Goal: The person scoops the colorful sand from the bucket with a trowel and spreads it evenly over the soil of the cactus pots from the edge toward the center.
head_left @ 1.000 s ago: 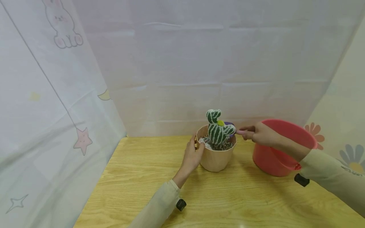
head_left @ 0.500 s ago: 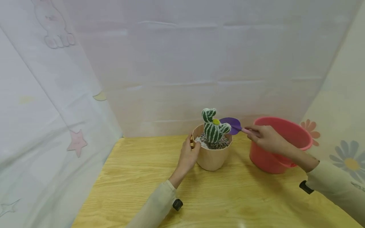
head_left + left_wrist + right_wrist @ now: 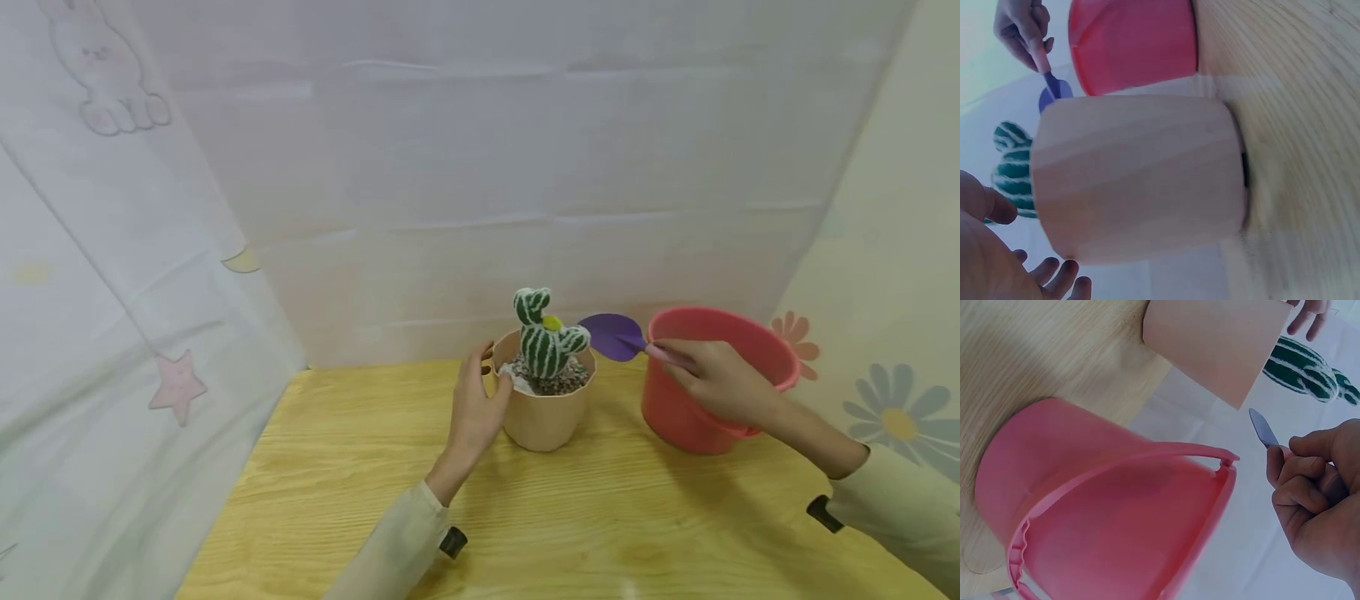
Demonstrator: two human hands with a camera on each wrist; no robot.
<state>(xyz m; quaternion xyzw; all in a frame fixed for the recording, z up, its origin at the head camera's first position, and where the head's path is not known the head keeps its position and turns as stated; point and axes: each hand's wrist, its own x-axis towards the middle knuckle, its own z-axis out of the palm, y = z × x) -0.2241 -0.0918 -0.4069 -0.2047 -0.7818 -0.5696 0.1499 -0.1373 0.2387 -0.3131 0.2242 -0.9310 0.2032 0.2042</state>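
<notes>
A knitted green cactus (image 3: 543, 350) with white stripes and a yellow flower stands in a beige pot (image 3: 542, 425), set in small pebbles. My left hand (image 3: 477, 408) is at the pot's left side, its fingers spread and relaxed, thumb near the rim. In the left wrist view those fingers lie just beyond the pot's wall. My right hand (image 3: 716, 375) grips the pink handle of a small trowel (image 3: 613, 336), its purple blade pointing left between pot and bucket. No load shows on the blade. Something white (image 3: 519, 382) lies inside the rim by my left thumb.
A red bucket (image 3: 678, 417) with a handle (image 3: 1147, 450) stands right of the pot, behind my right forearm. Both stand on a wooden table (image 3: 360, 467). A pale printed cloth (image 3: 420, 167) hangs behind and at the sides.
The trowel has come out from behind the cactus, moving right, away from the pot toward the bucket. My left hand's fingers have loosened from the pot's rim. The head view has shifted slightly right.
</notes>
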